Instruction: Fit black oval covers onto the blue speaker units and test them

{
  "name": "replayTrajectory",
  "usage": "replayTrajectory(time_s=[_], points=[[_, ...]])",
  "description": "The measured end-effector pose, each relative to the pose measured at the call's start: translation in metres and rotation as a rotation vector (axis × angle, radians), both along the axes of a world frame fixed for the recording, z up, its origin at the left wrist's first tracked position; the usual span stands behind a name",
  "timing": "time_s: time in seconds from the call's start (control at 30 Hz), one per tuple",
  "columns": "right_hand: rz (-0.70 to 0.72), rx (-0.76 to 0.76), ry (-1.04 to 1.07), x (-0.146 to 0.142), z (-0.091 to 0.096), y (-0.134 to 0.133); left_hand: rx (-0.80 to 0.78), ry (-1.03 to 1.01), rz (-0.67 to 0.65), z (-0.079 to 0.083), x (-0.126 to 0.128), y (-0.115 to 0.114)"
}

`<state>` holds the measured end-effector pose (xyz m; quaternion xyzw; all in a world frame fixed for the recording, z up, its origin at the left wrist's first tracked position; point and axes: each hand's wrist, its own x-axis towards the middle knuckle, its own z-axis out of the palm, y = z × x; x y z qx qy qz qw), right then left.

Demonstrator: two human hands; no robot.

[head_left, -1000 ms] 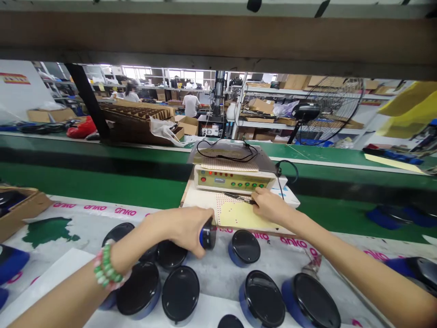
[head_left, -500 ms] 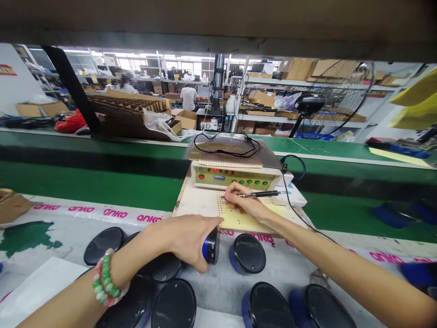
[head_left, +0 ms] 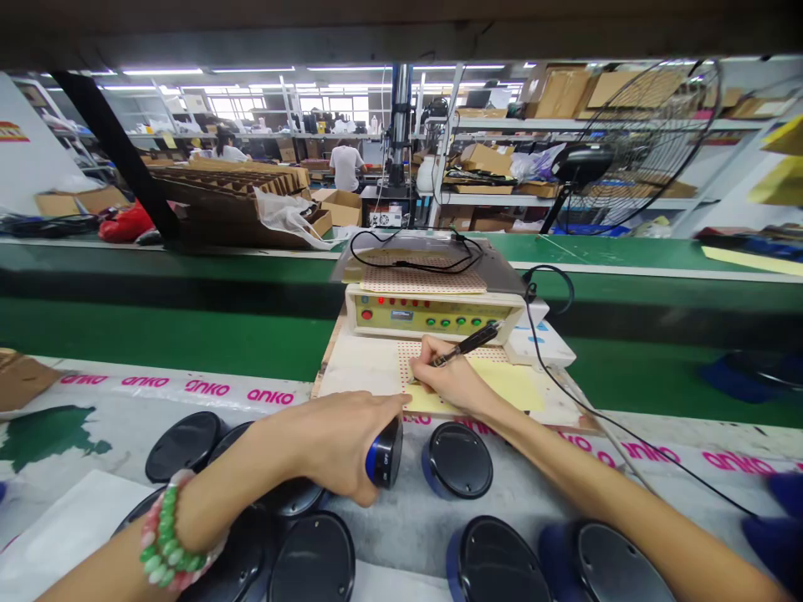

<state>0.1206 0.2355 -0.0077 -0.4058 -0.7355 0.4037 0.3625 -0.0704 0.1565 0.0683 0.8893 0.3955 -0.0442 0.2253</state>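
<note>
My left hand (head_left: 342, 435) is closed around a round black-and-blue device (head_left: 387, 456), tilted on edge, its rim printed with ON and OFF. My right hand (head_left: 439, 376) pinches a black pen (head_left: 473, 341), whose upper end slants up to the right. The fingertips of that hand rest on a yellow sheet (head_left: 511, 385) with rows of small red dots, and the pen's tip is hard to make out there. Just right of the held device, another black-topped round device (head_left: 461, 460) lies on the bench. Several more, such as one round device (head_left: 314, 556), lie nearer me.
Behind the sheet stands a tester box (head_left: 432, 313) with lit buttons, topped by another dotted sheet and a black cable (head_left: 414, 266). A cord (head_left: 602, 410) crosses right of my right forearm. Beyond runs a green conveyor (head_left: 188, 334); a fan (head_left: 640, 159) and two seated people are farther back.
My right hand has moved slightly down on the yellow sheet, and the pen has turned steeper. My left hand keeps hold of the round device, almost unmoved. The view has shifted slightly.
</note>
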Motion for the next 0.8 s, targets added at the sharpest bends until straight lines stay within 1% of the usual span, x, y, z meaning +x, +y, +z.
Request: replayTrajectory(time_s=[0.2,0.37,0.47,0.6,0.8], points=[[-0.002,0.010,-0.035,-0.0007,0.0011,0.0000,0.011,0.029,-0.033,0.0024,0.0008,-0.0001],[-0.005,0.014,-0.056,-0.0004,0.0018,-0.0013,0.008,0.068,-0.001,0.0044,0.0008,-0.0018],[-0.019,0.023,-0.060,-0.0002,0.0030,0.0002,-0.004,0.069,0.015,0.0033,0.0004,-0.0016],[-0.056,0.058,-0.045,-0.0015,0.0042,0.0054,-0.004,0.059,-0.013,0.0007,-0.0001,-0.0003],[-0.040,0.064,-0.053,-0.0040,-0.0029,0.0082,0.003,0.068,-0.036,-0.0002,-0.0009,-0.0002]])
